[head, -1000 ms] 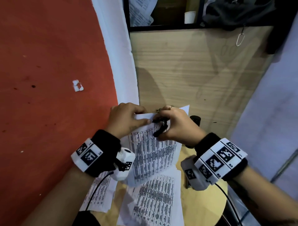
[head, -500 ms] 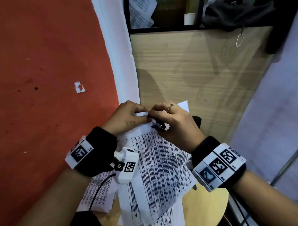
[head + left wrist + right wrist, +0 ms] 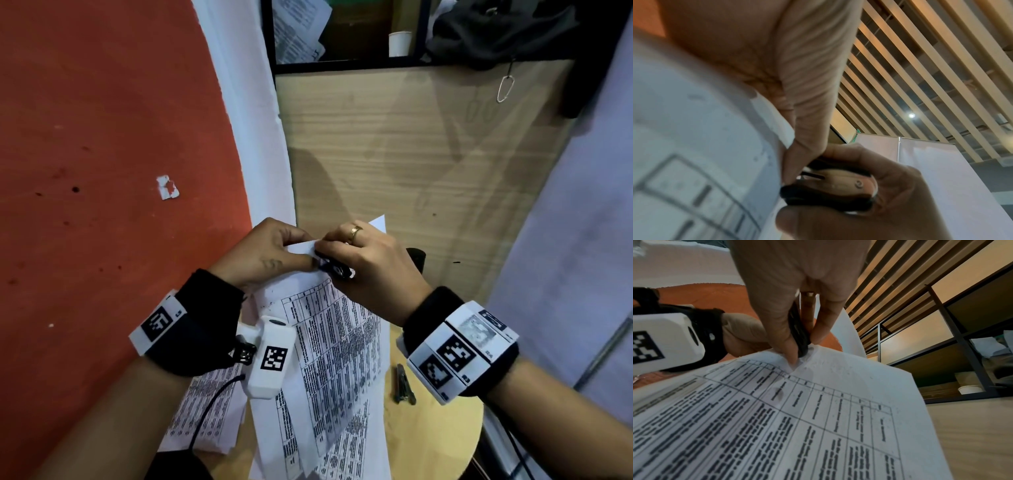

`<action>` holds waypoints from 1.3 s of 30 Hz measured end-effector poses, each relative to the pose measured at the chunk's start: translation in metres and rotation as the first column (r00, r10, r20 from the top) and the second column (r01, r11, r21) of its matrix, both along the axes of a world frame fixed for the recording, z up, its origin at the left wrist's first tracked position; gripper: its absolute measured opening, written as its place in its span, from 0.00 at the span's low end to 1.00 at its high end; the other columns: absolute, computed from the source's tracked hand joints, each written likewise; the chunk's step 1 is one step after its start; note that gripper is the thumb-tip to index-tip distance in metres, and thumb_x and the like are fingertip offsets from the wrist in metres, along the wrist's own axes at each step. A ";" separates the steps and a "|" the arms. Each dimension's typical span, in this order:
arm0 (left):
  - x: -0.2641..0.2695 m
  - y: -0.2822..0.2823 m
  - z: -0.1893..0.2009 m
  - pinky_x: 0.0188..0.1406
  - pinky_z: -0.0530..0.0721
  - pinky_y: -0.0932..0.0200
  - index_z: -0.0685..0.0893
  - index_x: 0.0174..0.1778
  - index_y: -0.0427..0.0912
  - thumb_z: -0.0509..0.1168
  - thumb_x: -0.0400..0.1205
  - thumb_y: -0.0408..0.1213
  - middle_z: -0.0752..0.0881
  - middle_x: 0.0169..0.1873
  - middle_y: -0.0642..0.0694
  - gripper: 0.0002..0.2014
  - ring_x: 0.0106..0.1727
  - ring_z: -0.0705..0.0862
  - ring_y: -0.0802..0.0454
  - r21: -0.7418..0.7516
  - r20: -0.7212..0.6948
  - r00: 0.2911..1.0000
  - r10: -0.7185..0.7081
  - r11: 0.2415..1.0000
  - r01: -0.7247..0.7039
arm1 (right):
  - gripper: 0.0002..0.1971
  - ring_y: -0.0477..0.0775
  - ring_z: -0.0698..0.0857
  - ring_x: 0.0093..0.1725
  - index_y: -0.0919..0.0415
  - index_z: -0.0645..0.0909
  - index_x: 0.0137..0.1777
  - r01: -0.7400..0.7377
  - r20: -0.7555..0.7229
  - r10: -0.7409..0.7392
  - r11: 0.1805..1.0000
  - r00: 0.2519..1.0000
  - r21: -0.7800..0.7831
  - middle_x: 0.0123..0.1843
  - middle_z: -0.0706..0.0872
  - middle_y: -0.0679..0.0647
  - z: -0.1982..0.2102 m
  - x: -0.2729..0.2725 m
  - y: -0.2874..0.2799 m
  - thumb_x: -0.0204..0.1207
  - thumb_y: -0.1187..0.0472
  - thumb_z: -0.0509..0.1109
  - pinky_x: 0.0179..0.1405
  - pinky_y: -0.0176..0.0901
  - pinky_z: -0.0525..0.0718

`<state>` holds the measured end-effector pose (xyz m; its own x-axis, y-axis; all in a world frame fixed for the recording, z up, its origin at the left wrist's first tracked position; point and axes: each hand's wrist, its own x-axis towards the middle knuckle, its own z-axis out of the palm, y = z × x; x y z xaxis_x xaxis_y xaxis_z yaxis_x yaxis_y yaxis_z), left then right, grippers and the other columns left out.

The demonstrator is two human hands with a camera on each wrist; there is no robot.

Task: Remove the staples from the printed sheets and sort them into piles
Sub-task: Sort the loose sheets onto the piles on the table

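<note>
Your left hand (image 3: 263, 255) pinches the top corner of the printed sheets (image 3: 337, 337) between thumb and curled fingers, holding them up off the round wooden table (image 3: 442, 431). Your right hand (image 3: 371, 270) meets it at that same corner, fingers and thumb closed around a black staple remover (image 3: 334, 267). In the left wrist view the staple remover (image 3: 835, 183) shows a shiny metal body with a rivet, gripped between your right thumb below and fingers above, its nose pressed against the paper's edge. The right wrist view shows the staple remover (image 3: 798, 331) squeezed between thumb and fingers, its tip touching the sheets (image 3: 818, 426) right at the corner, where the paper puckers. The staple itself is too small to make out.

The held sheets hang down toward you over more printed pages (image 3: 346, 459) lying on the table. A second pile (image 3: 202, 411) lies to the left, partly over the table's edge, under your left wrist. A dark clip-like object (image 3: 403, 383) lies on the bare wood just right of the sheets.

Behind the desk panel, an open shelf (image 3: 346, 66) holds a loose stack of printed papers (image 3: 298, 29) in its left compartment, a white paper cup (image 3: 399, 42) beside the divider, and a dark bundle of cloth (image 3: 496, 31) to the right. What the cup holds cannot be seen.
</note>
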<state>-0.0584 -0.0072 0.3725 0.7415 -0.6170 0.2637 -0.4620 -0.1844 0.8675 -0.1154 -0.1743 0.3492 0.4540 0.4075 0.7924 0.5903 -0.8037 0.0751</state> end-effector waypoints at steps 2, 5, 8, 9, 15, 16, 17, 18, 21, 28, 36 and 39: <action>0.000 0.000 0.001 0.41 0.79 0.63 0.88 0.43 0.30 0.76 0.67 0.26 0.88 0.38 0.38 0.10 0.38 0.83 0.54 0.000 -0.019 1.000 0.001 1.000 -0.001 | 0.12 0.61 0.85 0.38 0.65 0.87 0.43 0.007 0.022 -0.007 1.000 1.000 0.003 0.40 0.86 0.57 0.000 0.000 0.001 0.59 0.72 0.73 0.24 0.48 0.84; 0.002 0.002 0.001 0.38 0.79 0.68 0.89 0.39 0.36 0.73 0.64 0.33 0.89 0.33 0.46 0.09 0.35 0.84 0.59 -0.004 -0.035 0.999 -0.008 1.000 0.008 | 0.11 0.61 0.85 0.37 0.64 0.87 0.42 0.011 0.041 -0.012 1.000 0.999 0.013 0.38 0.86 0.57 -0.001 0.001 0.002 0.59 0.72 0.74 0.25 0.46 0.83; 0.003 0.004 -0.001 0.41 0.78 0.65 0.88 0.42 0.34 0.73 0.66 0.37 0.88 0.37 0.41 0.13 0.39 0.83 0.57 -0.005 -0.037 0.999 -0.003 1.000 0.003 | 0.12 0.61 0.86 0.38 0.65 0.87 0.44 -0.003 0.015 0.002 0.998 1.000 0.068 0.40 0.87 0.57 0.000 0.000 0.002 0.59 0.72 0.74 0.29 0.47 0.85; 0.003 0.004 -0.001 0.42 0.78 0.63 0.88 0.43 0.33 0.76 0.66 0.37 0.87 0.39 0.39 0.14 0.40 0.82 0.55 -0.010 -0.044 0.999 -0.010 1.000 0.010 | 0.12 0.61 0.87 0.38 0.65 0.87 0.45 -0.011 0.000 0.011 0.995 1.000 0.096 0.40 0.88 0.57 0.000 0.000 0.002 0.60 0.71 0.74 0.30 0.48 0.85; 0.002 0.002 0.000 0.38 0.76 0.69 0.86 0.37 0.35 0.72 0.68 0.36 0.83 0.34 0.46 0.08 0.34 0.81 0.62 -0.124 -0.030 1.000 0.003 0.992 -0.007 | 0.12 0.50 0.86 0.42 0.64 0.88 0.48 -0.068 -0.125 0.129 0.912 0.984 0.404 0.43 0.88 0.56 0.001 -0.003 -0.002 0.64 0.64 0.77 0.44 0.39 0.82; 0.002 0.002 0.000 0.37 0.76 0.70 0.86 0.37 0.36 0.72 0.70 0.34 0.82 0.34 0.47 0.05 0.34 0.81 0.62 -0.127 -0.012 1.000 0.003 0.992 -0.004 | 0.13 0.49 0.86 0.43 0.64 0.88 0.48 -0.073 -0.125 0.141 0.894 0.982 0.442 0.43 0.88 0.56 0.001 -0.004 -0.002 0.63 0.64 0.78 0.45 0.37 0.82; 0.002 0.002 0.001 0.36 0.76 0.71 0.86 0.35 0.37 0.72 0.71 0.32 0.81 0.33 0.48 0.02 0.34 0.81 0.63 -0.128 0.002 1.000 0.003 0.992 -0.003 | 0.13 0.47 0.85 0.43 0.64 0.88 0.47 -0.080 -0.121 0.154 0.879 0.981 0.471 0.43 0.89 0.56 0.001 -0.004 -0.002 0.61 0.65 0.79 0.46 0.36 0.82; 0.003 0.002 0.000 0.36 0.75 0.72 0.87 0.33 0.40 0.72 0.71 0.33 0.81 0.32 0.50 0.02 0.33 0.80 0.63 -0.132 0.014 1.000 0.008 0.991 -0.006 | 0.14 0.45 0.85 0.43 0.64 0.88 0.47 -0.089 -0.120 0.169 0.865 0.978 0.494 0.43 0.89 0.56 0.001 -0.004 -0.002 0.60 0.65 0.79 0.47 0.35 0.82; 0.004 0.004 -0.002 0.36 0.75 0.72 0.89 0.31 0.48 0.72 0.67 0.39 0.82 0.30 0.56 0.01 0.34 0.81 0.64 -0.154 0.035 0.999 -0.002 0.988 0.007 | 0.15 0.44 0.86 0.44 0.64 0.88 0.47 -0.099 -0.139 0.205 0.835 0.969 0.541 0.43 0.89 0.53 0.001 -0.004 -0.002 0.59 0.66 0.80 0.48 0.36 0.83; 0.008 -0.004 -0.016 0.41 0.77 0.53 0.88 0.33 0.44 0.74 0.67 0.50 0.82 0.32 0.49 0.12 0.38 0.81 0.52 -0.163 0.328 0.922 0.206 0.974 -0.160 | 0.15 0.44 0.86 0.44 0.64 0.88 0.47 -0.103 -0.125 0.200 0.836 0.972 0.539 0.42 0.88 0.51 -0.004 -0.001 -0.003 0.59 0.65 0.81 0.47 0.34 0.82; 0.019 0.011 -0.017 0.49 0.79 0.41 0.85 0.31 0.50 0.61 0.67 0.58 0.79 0.29 0.57 0.16 0.41 0.80 0.47 -0.065 0.565 0.739 0.367 0.913 -0.403 | 0.11 0.42 0.81 0.40 0.64 0.88 0.43 0.054 -0.099 0.002 0.830 0.995 0.556 0.38 0.88 0.56 -0.029 0.001 -0.016 0.59 0.66 0.81 0.44 0.21 0.74; 0.023 0.016 -0.016 0.47 0.80 0.45 0.85 0.33 0.51 0.60 0.67 0.59 0.79 0.30 0.57 0.17 0.39 0.80 0.49 -0.026 0.549 0.766 0.333 0.923 -0.383 | 0.12 0.48 0.84 0.40 0.63 0.89 0.42 0.206 -0.272 -0.063 0.817 0.960 0.538 0.39 0.88 0.56 -0.060 0.007 -0.026 0.57 0.67 0.83 0.44 0.36 0.79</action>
<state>-0.0358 0.0087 0.3560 0.6684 -0.3730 0.6435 -0.7309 -0.4897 0.4754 -0.1079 -0.2003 0.2889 0.6692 -0.1497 0.7278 0.4152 -0.7370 -0.5333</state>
